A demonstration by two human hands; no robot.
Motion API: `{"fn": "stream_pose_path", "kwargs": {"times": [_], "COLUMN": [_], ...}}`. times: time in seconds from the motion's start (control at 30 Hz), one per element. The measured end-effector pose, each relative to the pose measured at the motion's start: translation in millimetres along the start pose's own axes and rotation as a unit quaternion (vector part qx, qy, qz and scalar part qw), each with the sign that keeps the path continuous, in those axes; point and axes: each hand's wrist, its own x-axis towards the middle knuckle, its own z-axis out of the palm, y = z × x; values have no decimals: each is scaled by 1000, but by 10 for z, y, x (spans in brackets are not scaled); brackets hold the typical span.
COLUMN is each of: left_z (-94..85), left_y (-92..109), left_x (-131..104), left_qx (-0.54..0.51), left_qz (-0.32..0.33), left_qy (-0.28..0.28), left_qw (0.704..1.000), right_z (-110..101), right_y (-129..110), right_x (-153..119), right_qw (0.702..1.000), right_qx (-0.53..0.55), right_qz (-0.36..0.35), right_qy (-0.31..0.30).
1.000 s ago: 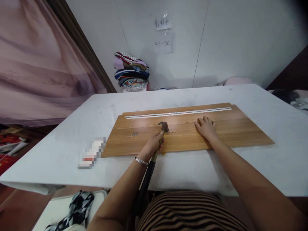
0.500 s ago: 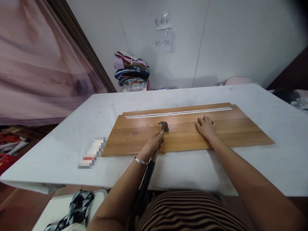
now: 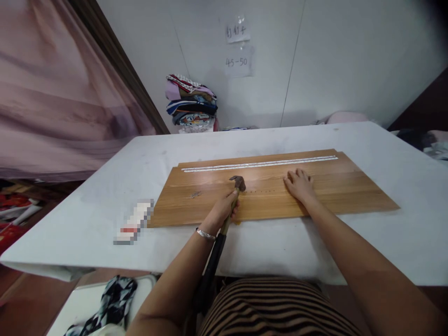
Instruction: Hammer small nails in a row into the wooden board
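My left hand [image 3: 222,209] is wrapped round the wooden neck of a claw hammer [image 3: 239,183], whose long black grip runs back under my forearm. The rusty head is over the wooden board [image 3: 336,186], at the left end of a row of small dark nails or nail marks [image 3: 261,191]. Whether the head touches a nail I cannot tell. Right of that row, my right hand [image 3: 299,185] rests on the board, palm down, fingers apart, holding nothing. A small pile of loose nails [image 3: 194,195] lies on the board left of the hammer.
Two white strips [image 3: 259,164] run along the board's far side. The board lies on a white-covered table [image 3: 115,172]. A pixelated flat item [image 3: 135,221] lies left of the board. Folded cloths [image 3: 192,100] are stacked behind the table, and a stool [image 3: 77,303] stands at lower left.
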Motion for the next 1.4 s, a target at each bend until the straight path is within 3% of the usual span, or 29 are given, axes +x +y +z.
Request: {"fn": "stream_pose_path", "kwargs": {"times": [1.4], "left_z": [11], "left_y": [-2], "left_x": [4], "left_qx": [15], "left_qz": [-5], "left_qy": [2], "left_qw": [1000], "right_z": [16], "right_y": [13], "right_x": [9], "right_qw": [1000], "right_qx": [0], "right_qz": [0], "right_qy": [-4]}}
